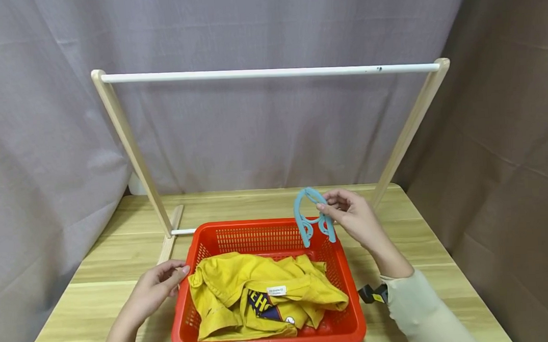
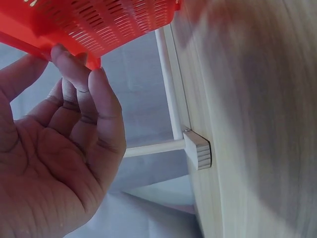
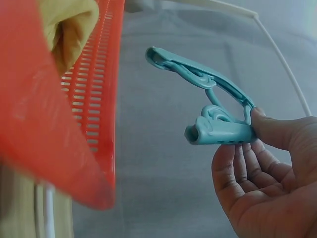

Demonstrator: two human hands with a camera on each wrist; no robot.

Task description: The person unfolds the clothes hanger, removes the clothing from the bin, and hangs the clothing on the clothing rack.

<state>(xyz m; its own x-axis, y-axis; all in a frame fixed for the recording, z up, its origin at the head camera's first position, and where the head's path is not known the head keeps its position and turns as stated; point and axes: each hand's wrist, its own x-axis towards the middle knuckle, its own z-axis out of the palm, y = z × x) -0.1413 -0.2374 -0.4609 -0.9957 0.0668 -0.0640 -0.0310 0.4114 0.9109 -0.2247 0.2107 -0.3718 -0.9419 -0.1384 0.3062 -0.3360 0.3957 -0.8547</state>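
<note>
My right hand (image 1: pixel 353 214) pinches a light-blue folding clothes hanger (image 1: pixel 299 213) between thumb and fingers, above the far right part of a red plastic basket (image 1: pixel 181 325). In the right wrist view the hanger (image 3: pixel 218 131) has both arms folded down, with the thumb on one side and fingertips beneath. A crumpled yellow T-shirt (image 1: pixel 228 275) with a dark printed patch and a white label lies inside the basket. At the basket's left rim is my left hand (image 1: pixel 155 288); in the left wrist view its thumb and index finger pinch the red rim (image 2: pixel 42 52).
Behind the basket stands a drying rack with a white top bar (image 1: pixel 269 72) and wooden side posts (image 1: pixel 128 141). Its left foot (image 1: pixel 169 242) rests on the wooden table (image 1: pixel 105 301). Grey curtains (image 1: pixel 272 135) hang behind and at the sides.
</note>
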